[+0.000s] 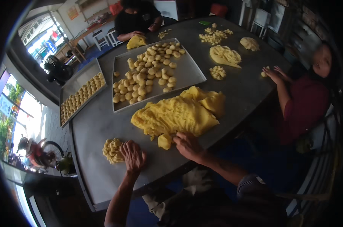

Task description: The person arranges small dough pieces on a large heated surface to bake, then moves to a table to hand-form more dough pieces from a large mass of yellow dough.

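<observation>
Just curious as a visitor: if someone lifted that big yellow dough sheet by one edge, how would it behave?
The big dough would probably sag and tear: its edges already look ragged. It likely sticks slightly to the table. The small lump by the right hand looks soft.

— What sort of place is this?

— A small food workshop or bakery kitchen. A big grey metal surface [103,125] fills the middle, with a large mass of yellow dough [175,115] on it.

— What else shows it?

— Two metal baking trays, one [186,73] in the middle and one [75,85] at the far left, carry rows of small dough balls. Two other people sit at the far and right sides with their own dough heaps. At the left it opens onto a street with a parked motorbike [35,151].
</observation>
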A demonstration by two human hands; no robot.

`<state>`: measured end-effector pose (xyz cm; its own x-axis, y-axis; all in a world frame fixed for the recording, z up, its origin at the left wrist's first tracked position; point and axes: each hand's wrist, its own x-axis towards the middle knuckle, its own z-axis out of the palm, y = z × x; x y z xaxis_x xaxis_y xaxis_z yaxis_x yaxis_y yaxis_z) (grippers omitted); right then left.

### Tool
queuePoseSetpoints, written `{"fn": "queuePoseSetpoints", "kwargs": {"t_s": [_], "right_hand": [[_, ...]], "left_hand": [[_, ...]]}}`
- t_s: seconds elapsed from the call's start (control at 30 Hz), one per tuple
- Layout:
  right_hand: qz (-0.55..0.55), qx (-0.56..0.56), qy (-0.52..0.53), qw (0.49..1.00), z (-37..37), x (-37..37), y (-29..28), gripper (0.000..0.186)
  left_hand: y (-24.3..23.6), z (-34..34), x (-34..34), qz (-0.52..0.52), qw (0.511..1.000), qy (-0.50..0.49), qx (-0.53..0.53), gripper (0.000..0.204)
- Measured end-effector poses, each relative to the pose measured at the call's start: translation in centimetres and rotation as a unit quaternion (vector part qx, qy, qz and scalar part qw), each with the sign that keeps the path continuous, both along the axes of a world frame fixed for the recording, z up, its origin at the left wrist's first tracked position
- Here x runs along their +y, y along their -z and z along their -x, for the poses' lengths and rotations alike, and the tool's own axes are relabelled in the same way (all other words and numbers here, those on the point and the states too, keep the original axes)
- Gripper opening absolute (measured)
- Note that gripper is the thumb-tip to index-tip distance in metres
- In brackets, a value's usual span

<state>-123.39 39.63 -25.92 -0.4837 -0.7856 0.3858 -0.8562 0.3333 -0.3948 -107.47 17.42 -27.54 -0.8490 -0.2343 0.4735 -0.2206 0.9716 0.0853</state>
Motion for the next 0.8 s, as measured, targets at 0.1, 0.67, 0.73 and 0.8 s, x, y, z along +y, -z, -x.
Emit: {"fn": "queuePoseSetpoints", "kwargs": {"t_s": [0.1,0.67,0.73,0.8], "right_hand": [[-0.084,0.045,-0.023,0.995,0.2,0.8,-0.2,0.005],[-0.048,0.077,0.049,0.995,-4.4,3.8,0.0,0.039],[-0.020,0.038,0.029,0.999,-3.3,4.2,-0.2,0.035],[-0.043,0.007,0.020,0.999,-2.0,4.3,-0.3,0.030]], "left_hand": [[-1.6,0.6,0.3,0.009,0.999,0.034,-0.041,0.038],[-1.0,-3.4,5.2,0.001,0.980,-0.200,-0.021,0.023],[-0.7,-5.5,6.2,-0.053,0.979,-0.190,-0.060,0.022],[-1.8,-5.7,7.1,-0.133,0.962,-0.220,-0.096,0.023]]}}
